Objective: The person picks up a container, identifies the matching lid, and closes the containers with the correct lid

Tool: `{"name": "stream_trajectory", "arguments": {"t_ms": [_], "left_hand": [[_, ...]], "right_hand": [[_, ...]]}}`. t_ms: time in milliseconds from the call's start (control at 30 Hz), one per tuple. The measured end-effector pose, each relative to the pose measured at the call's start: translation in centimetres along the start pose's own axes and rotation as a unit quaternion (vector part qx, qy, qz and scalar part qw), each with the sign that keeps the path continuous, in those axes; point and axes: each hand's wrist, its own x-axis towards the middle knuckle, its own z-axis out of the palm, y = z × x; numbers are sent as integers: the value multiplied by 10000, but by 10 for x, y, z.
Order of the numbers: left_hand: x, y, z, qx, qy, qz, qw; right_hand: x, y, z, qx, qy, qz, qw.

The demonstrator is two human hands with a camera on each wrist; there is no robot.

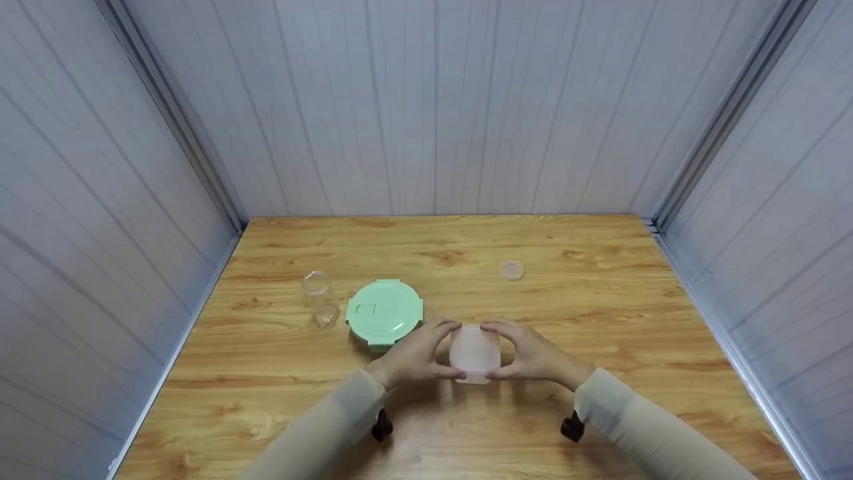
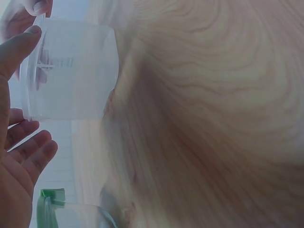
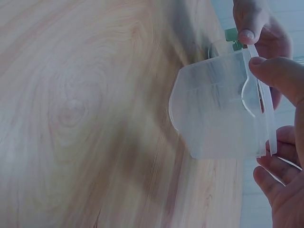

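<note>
In the head view a frosted, clear plastic food container point(image 1: 474, 350) with a rounded-square lid sits between the two hands, close over the wooden table. My left hand point(image 1: 416, 355) grips its left side at the lid's rim, thumb on the near edge and fingers at the far edge. On the opposite side my right hand point(image 1: 536, 353) holds it the same way. The left wrist view shows the container's see-through wall point(image 2: 78, 71) with small markings. From the right wrist, the lid point(image 3: 267, 111) appears on the container's top, with a thumb at its edge.
Left of the hands stands a round glass container with a mint-green clip lid point(image 1: 385, 310). Farther left is a clear glass jar point(image 1: 321, 300). A small round translucent disc point(image 1: 512, 270) lies toward the back. Pale panel walls point(image 1: 426, 107) enclose the wooden table point(image 1: 266, 400).
</note>
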Motion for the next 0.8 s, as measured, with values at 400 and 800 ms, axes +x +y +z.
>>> {"name": "stream_trajectory", "arguments": {"t_ms": [400,800], "left_hand": [[2,0,1,2,-5,-25,10000],[3,0,2,-121,-7,-135,9998]], "right_hand": [[-1,4,2,25,57,-29,10000],[-1,3,3,204,-8,198,9996]]}}
